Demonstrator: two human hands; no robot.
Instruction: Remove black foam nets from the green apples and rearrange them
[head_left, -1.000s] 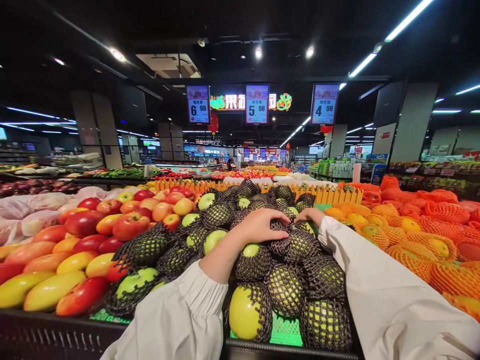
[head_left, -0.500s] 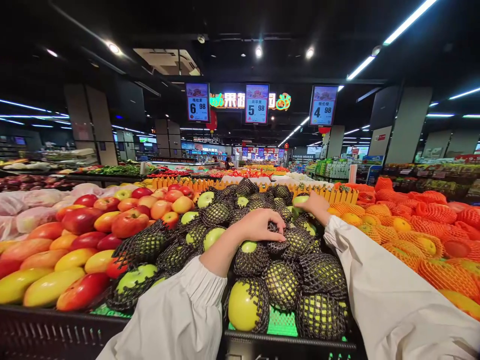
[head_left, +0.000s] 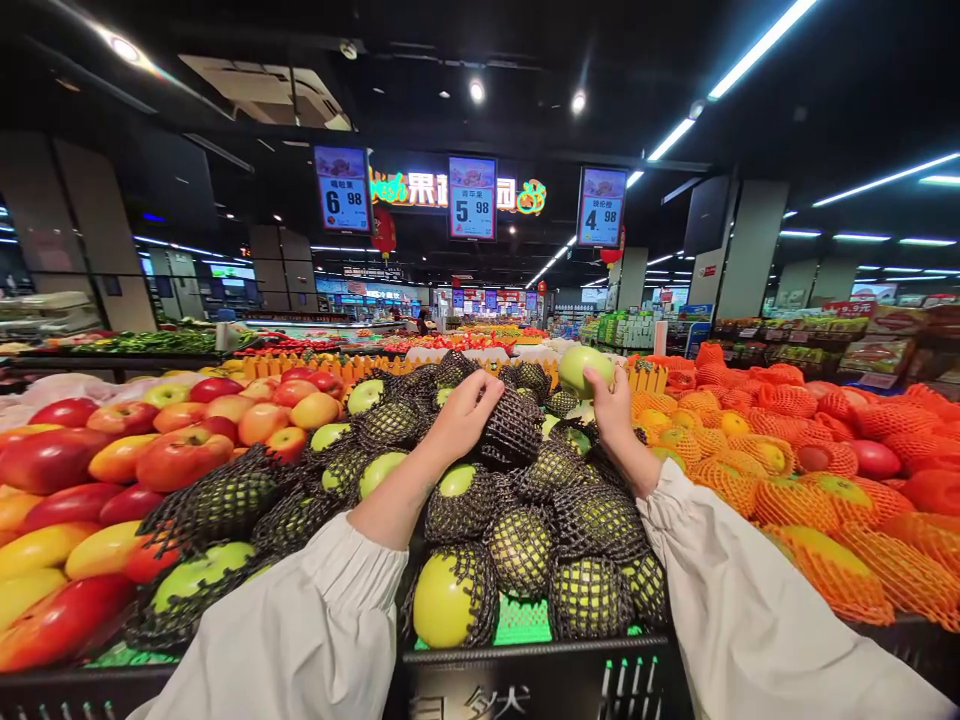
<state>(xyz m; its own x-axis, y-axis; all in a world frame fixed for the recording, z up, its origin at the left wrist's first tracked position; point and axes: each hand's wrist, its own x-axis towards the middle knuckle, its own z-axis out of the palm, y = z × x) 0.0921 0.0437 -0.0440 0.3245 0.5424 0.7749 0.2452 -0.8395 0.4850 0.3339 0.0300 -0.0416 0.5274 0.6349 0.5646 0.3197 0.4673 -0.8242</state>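
In my right hand is a bare green apple, gripped by thumb and fingers and raised above the pile. My left hand pinches the upper edge of a black foam net over the middle of the heap; whether fruit sits inside this net I cannot tell. Around and below both hands lie several green apples in black nets, one of them a large yellow-green apple half out of its net at the front. The black crate under them has a green liner.
Red and yellow apples and mangoes fill the left side. Fruit in orange foam nets lies on the right. A low yellow picket fence runs behind the apples. Price signs hang overhead.
My right hand has lifted the green apple up from the back of the heap. My left hand has risen, pulling up the black net. The view has shifted to the right.
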